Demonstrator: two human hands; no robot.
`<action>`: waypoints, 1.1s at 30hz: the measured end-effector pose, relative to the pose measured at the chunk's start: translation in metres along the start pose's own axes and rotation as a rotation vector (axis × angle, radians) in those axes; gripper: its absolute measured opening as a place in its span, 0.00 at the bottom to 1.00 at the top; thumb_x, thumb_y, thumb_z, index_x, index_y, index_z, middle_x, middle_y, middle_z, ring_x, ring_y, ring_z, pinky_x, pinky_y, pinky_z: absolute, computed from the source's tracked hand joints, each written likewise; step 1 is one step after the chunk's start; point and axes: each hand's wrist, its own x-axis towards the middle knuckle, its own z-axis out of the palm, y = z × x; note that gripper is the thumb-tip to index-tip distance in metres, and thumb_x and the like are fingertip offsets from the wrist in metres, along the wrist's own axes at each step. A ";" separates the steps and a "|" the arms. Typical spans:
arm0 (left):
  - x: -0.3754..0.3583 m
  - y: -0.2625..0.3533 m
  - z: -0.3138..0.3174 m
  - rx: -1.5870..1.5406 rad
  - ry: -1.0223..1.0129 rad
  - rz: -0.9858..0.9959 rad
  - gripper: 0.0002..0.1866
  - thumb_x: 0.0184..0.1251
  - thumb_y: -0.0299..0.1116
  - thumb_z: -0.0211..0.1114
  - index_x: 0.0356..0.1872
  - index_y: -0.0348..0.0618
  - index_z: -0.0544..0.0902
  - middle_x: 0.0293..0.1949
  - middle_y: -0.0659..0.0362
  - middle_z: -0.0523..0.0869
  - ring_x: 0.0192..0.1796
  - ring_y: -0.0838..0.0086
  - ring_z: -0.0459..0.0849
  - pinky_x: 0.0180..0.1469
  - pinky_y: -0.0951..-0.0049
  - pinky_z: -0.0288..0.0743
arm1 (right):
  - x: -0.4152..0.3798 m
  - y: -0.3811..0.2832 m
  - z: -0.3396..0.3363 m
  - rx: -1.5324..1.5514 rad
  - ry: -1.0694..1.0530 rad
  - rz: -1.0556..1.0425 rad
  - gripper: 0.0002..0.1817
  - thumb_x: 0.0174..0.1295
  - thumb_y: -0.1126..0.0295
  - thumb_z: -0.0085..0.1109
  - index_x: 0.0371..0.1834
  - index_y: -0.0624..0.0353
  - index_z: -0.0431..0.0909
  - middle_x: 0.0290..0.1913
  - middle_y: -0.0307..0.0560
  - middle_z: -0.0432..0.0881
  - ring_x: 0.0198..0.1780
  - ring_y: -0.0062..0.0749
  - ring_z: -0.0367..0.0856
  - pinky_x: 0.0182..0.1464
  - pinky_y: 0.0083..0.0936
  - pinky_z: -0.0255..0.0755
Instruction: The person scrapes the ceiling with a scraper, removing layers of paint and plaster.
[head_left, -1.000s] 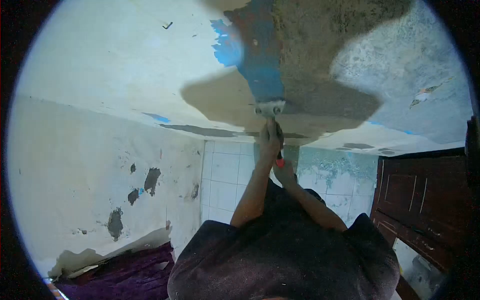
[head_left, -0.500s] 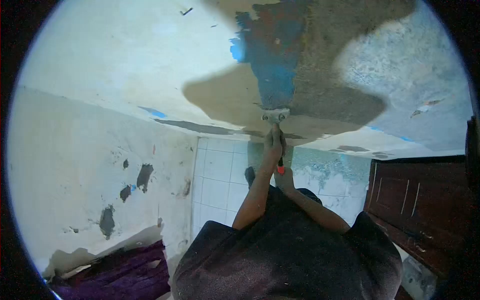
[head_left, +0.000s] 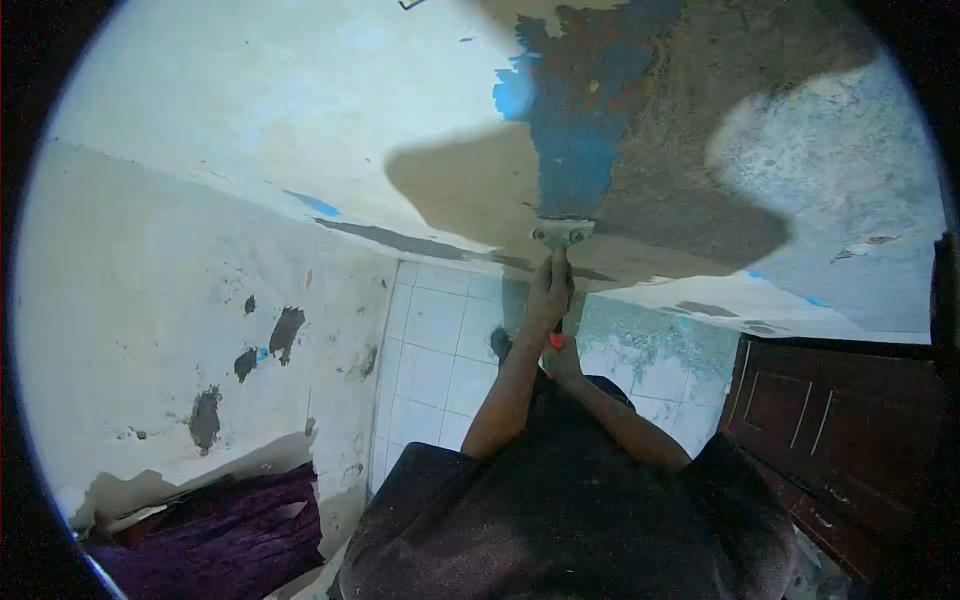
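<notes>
A wide-bladed scraper (head_left: 563,233) has its blade edge against the wall (head_left: 330,110), at the lower end of a blue patch (head_left: 578,150) where the white coat is off. My left hand (head_left: 548,288) is closed around the scraper's handle just behind the blade. Lower down, at the red end of the handle (head_left: 557,341), my right hand (head_left: 562,362) is closed too; its fingers are partly hidden. Beside the blue strip runs bare grey-brown plaster (head_left: 665,170), and my shadow falls over this part of the wall.
White floor tiles (head_left: 432,320) lie below, with pale debris (head_left: 640,345) scattered to the right. A side wall with grey chipped spots (head_left: 287,335) stands on the left, above purple cloth (head_left: 230,535). Dark brown wooden furniture or a door (head_left: 850,420) is at the right.
The view has turned slightly, so the wall patch and scraper sit further right in the picture. Both hands keep their hold, and the blade stays at the blue patch's lower end.
</notes>
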 end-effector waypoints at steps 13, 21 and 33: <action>-0.051 -0.101 -0.093 -0.227 -0.054 -0.211 0.21 0.70 0.47 0.52 0.47 0.37 0.76 0.44 0.57 0.80 0.44 0.74 0.77 0.46 0.73 0.70 | -0.004 -0.081 0.044 -0.531 0.051 0.013 0.18 0.61 0.53 0.57 0.37 0.59 0.71 0.26 0.45 0.78 0.28 0.31 0.79 0.31 0.28 0.72; -0.045 -0.177 -0.103 0.157 -0.287 -0.082 0.12 0.58 0.28 0.59 0.43 0.36 0.75 0.35 0.54 0.80 0.40 0.72 0.78 0.41 0.68 0.72 | 0.001 -0.091 0.048 -0.916 0.092 -0.320 0.19 0.60 0.59 0.59 0.42 0.65 0.72 0.39 0.50 0.75 0.42 0.37 0.76 0.45 0.33 0.69; -0.029 -0.205 -0.125 0.328 -0.170 -0.239 0.24 0.61 0.50 0.61 0.23 0.34 0.77 0.16 0.52 0.76 0.21 0.66 0.76 0.27 0.63 0.66 | 0.076 -0.077 0.063 -0.518 0.451 -0.594 0.18 0.71 0.55 0.39 0.38 0.59 0.69 0.23 0.37 0.72 0.22 0.20 0.70 0.26 0.20 0.68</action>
